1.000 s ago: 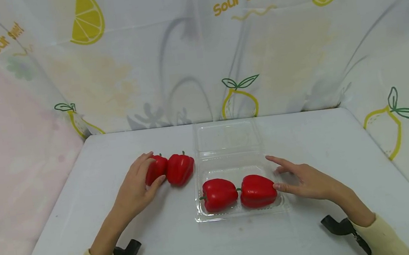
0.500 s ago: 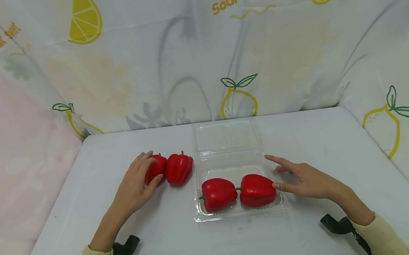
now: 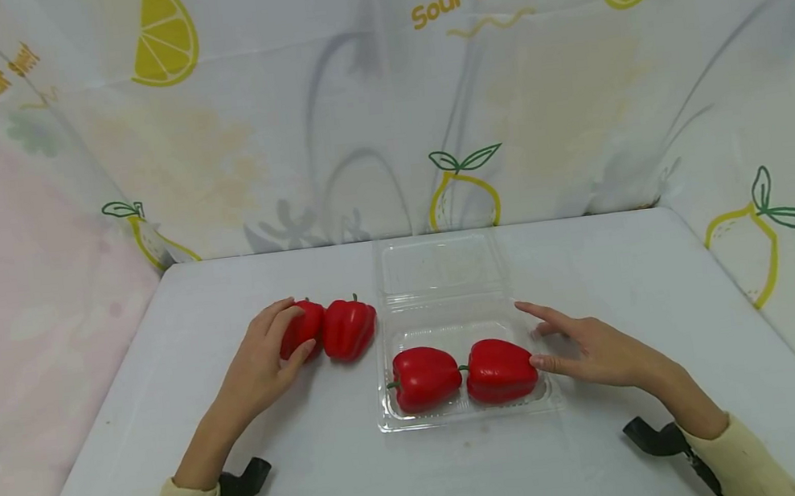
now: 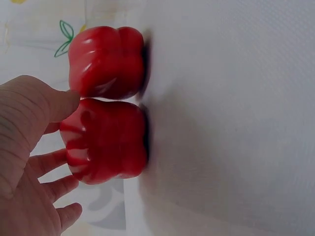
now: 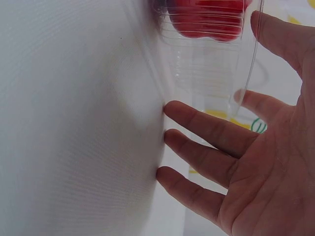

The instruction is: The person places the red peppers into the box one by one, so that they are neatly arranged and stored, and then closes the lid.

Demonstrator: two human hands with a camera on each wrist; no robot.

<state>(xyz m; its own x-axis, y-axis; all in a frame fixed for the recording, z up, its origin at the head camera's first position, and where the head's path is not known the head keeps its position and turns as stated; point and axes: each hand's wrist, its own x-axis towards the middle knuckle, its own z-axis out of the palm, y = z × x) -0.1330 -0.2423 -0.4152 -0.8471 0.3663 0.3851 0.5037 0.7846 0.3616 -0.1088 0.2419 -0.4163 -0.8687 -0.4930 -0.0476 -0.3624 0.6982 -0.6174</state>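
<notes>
In the head view my left hand (image 3: 259, 368) curves round the leftmost red bell pepper (image 3: 300, 328), thumb on its near side and fingers on the far side. The left wrist view shows the thumb (image 4: 61, 104) at that pepper's edge. A second red bell pepper (image 3: 350, 330) stands upright right beside it. Two more red bell peppers, one left (image 3: 426, 378) and one right (image 3: 501, 370), lie on their sides in the clear plastic clamshell box (image 3: 459, 314). My right hand (image 3: 601, 352) is spread at the box's right side, thumb at the rim, several fingertips (image 5: 172, 107) on the table.
The box's clear lid (image 3: 441, 266) lies folded back toward the table's far edge. A white table (image 3: 319, 466) carries everything. Behind it hangs a lemon-print cloth (image 3: 368, 105). Black wrist-camera mounts stick out at the left cuff (image 3: 246, 480) and right cuff (image 3: 654, 439).
The left fingers have closed in slightly on the leftmost bell pepper, which has shifted a little to the left. The right hand and the box stay put.
</notes>
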